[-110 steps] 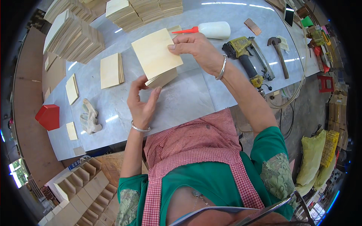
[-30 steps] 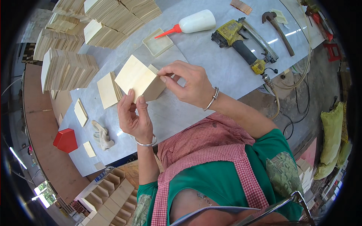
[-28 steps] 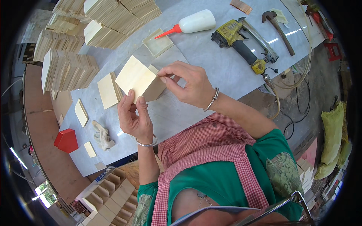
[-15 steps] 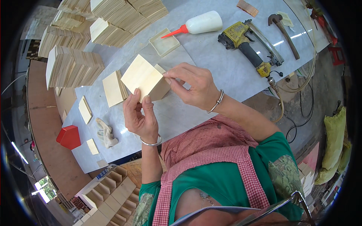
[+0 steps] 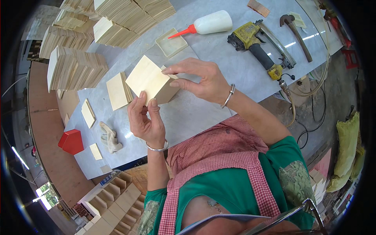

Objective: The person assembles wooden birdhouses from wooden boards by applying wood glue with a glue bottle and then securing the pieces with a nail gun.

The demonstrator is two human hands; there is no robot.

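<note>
A pale wooden box point(image 5: 147, 78), put together from thin panels, is tilted above the table in front of me. My left hand point(image 5: 145, 121) pinches its near lower corner between thumb and fingers. At the box's right side, my right hand point(image 5: 203, 80) has its index finger and thumb set apart across the edge, gripping there. A narrow wooden piece point(image 5: 172, 74) shows between those fingertips; whether it is joined to the box I cannot tell. Left of the box lie a few flat wooden panels point(image 5: 117, 91), stacked together.
Tall stacks of wooden panels point(image 5: 76, 68) stand at the back left. A glue bottle point(image 5: 213, 22) rests across a shallow tray point(image 5: 172, 43). On the right lie a yellow nail gun point(image 5: 250, 37) with its hose and a hammer point(image 5: 297, 37). A red box point(image 5: 71, 141) and crumpled cloth point(image 5: 111, 138) sit left.
My right hand's index finger has moved left along the box edge, and its finger and thumb are wider apart. The left hand and the box have barely moved.
</note>
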